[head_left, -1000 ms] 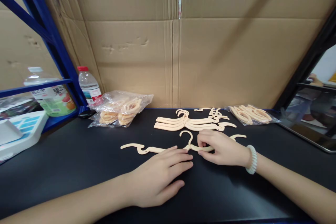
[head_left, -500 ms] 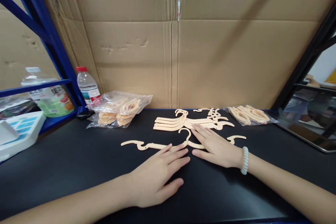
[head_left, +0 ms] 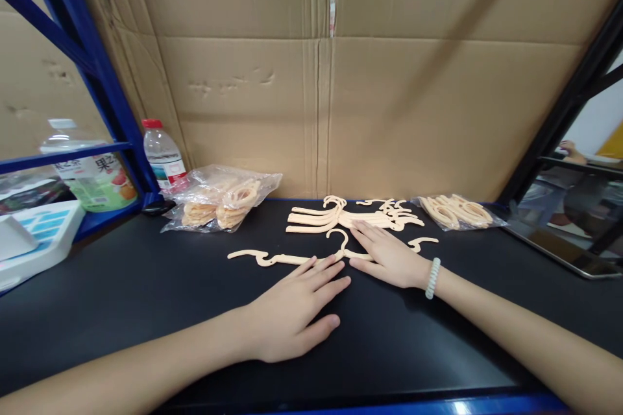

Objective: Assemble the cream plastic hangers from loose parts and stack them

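Head view: left hand (head_left: 292, 311) and right hand (head_left: 389, 258), fingers spread flat, on curved cream plastic hanger (head_left: 287, 259).

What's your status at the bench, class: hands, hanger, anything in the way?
Left hand flat, fingertips on the hanger. Right hand flat over its right arm. Hanger stack just behind; nothing between.

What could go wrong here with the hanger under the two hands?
Both the left hand and the right hand lie flat on the thin hanger; pressing hard might snap it. The right fingertips almost reach the hanger pile, so a push forward could knock it out of order.
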The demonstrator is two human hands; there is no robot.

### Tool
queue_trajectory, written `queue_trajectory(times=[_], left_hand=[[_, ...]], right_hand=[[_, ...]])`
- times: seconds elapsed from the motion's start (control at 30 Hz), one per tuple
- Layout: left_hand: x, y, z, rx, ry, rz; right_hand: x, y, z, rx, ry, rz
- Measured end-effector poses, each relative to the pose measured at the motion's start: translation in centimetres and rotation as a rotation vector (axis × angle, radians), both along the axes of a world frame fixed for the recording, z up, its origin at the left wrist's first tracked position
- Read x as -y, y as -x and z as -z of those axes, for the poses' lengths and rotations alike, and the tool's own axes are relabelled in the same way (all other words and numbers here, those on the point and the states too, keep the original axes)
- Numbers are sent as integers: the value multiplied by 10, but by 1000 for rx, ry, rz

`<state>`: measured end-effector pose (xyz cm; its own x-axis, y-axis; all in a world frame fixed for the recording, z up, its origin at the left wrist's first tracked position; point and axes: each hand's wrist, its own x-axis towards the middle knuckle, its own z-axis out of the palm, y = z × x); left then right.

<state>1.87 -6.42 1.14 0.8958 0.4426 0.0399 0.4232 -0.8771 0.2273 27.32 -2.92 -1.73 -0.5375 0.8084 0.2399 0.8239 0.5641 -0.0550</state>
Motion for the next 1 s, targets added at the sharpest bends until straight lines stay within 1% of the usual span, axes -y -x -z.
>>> queue_trajectory(times=[0.13, 0.27, 0.37, 0.5, 0.63, 0.9, 1.0], left_hand=[[-4, 1, 2, 13, -16, 6], [-6, 3, 5, 80, -17, 4], [-5, 4, 6, 119, -46, -8], [-2, 5, 7, 132, -94, -57], [-1, 6, 7, 88, -94, -81], [-3, 6, 5, 143, -47, -5], [-3, 6, 5, 137, -38, -5]], right_hand=[[2, 3, -1, -40, -71, -13], [9, 7, -7, -68, -162, -25], [15, 9, -12, -79, -195, -41], [18, 10, -14, -66, -181, -30], [17, 9, -14, -52, -153, -16], [16, 3, -14, -100, -150, -19], [15, 3, -14, -118, -141, -22]])
